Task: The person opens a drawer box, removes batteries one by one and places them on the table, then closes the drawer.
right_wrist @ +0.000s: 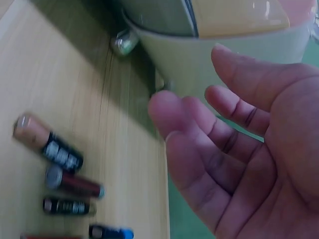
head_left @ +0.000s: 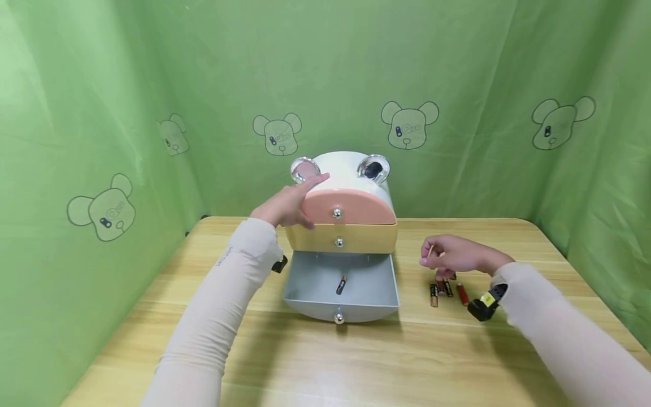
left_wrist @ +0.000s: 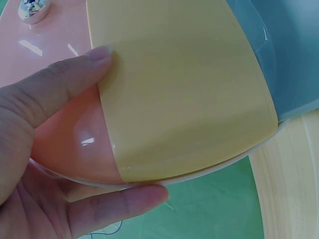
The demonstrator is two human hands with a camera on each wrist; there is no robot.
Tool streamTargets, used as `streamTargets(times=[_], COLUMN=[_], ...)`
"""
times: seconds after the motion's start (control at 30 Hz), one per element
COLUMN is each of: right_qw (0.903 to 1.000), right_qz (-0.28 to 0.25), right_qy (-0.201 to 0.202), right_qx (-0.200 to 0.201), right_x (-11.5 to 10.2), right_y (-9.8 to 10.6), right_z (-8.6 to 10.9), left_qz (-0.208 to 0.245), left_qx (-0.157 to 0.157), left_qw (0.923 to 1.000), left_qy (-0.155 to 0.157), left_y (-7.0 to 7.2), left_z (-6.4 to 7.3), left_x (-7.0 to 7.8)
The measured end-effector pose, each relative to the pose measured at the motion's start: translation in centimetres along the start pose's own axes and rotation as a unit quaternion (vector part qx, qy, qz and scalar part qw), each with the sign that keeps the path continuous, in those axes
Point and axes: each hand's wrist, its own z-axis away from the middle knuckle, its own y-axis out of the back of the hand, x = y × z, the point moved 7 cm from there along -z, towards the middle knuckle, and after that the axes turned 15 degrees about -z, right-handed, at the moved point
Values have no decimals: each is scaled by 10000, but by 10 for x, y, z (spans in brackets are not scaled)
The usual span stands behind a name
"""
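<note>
A small cabinet with three drawers and a white, eared top (head_left: 342, 169) stands on the table. My left hand (head_left: 285, 204) rests against its upper left side, fingers fairly straight; the thumb (left_wrist: 75, 74) touches the front where the pink drawer (left_wrist: 65, 119) meets the yellow drawer (left_wrist: 184, 99). The grey bottom drawer (head_left: 310, 288) is pulled out, with one battery (head_left: 341, 285) lying in it. To the right, my right hand (head_left: 455, 253) hovers over several loose batteries (head_left: 461, 294), its fingers loosely bent and nothing between them. A copper-ended black battery (right_wrist: 47, 142) lies nearest in the right wrist view.
The wooden table (head_left: 366, 362) extends in front of the cabinet and to both sides. Green curtains (head_left: 330, 68) with bear-head prints hang behind and at the sides. The open drawer's round silver knob (head_left: 339, 318) sticks out toward me.
</note>
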Motion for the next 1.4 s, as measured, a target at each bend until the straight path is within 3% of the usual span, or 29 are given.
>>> streamTargets(times=[0.47,1.07,1.23,1.4], right_qw=[9985,9936,9926,9926], right_qz=[27,280,313,582], right_qy=[410,715,648,525], right_qx=[-369,-831,-976,-924], right_x=[-37,-58,-59,-64], right_y=[-38,-77,-88,-91], right_z=[-23,-39,-46,-53], left_qz=[21,132,109,58], left_qx=[-31,-82,-156,-33], left_qw=[10000,9999,9998,10000], left_qy=[24,68,85,39], left_y=[0,-6,-8,-2], left_z=[0,1,2,0], left_x=[-1,-2,-2,0])
